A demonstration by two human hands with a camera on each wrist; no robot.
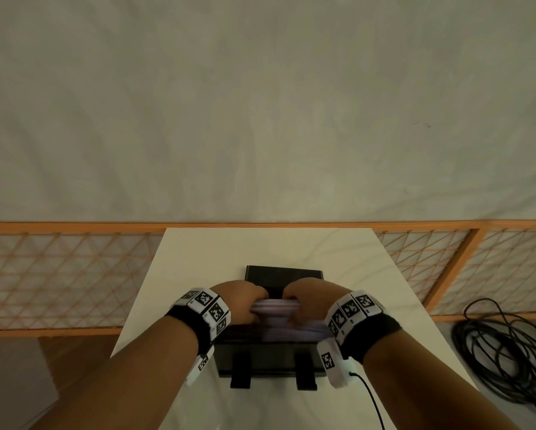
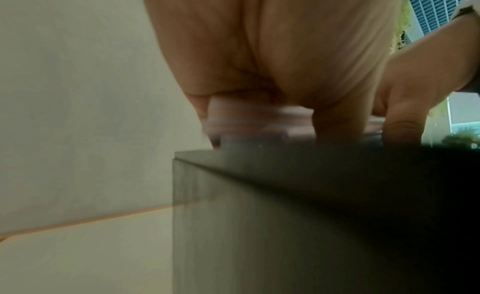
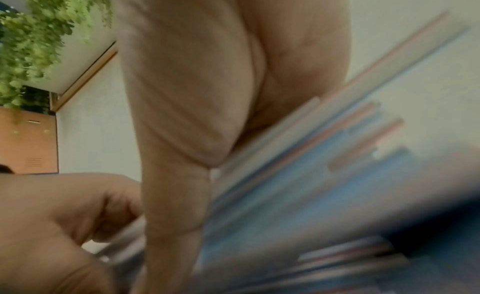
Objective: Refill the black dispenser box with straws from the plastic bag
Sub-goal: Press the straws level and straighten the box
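A black dispenser box (image 1: 270, 358) stands on the white table (image 1: 198, 252), its lid raised at the back (image 1: 283, 276). Over its open top I hold a blurred bundle of pale striped straws (image 1: 274, 308). My left hand (image 1: 245, 301) grips the bundle's left end and my right hand (image 1: 304, 301) grips its right end, fingers curled round it. In the right wrist view, pink, blue and white straws (image 3: 324, 154) fan out past my palm, heavily blurred. The left wrist view shows the box's corner (image 2: 233, 185) under my fingers (image 2: 332, 122). No plastic bag is visible.
An orange-framed mesh railing (image 1: 74, 274) runs behind and beside the table. A coil of black cable (image 1: 505, 346) lies on the floor at the right. A thin black cable (image 1: 372, 401) trails from my right wrist unit over the table's near part.
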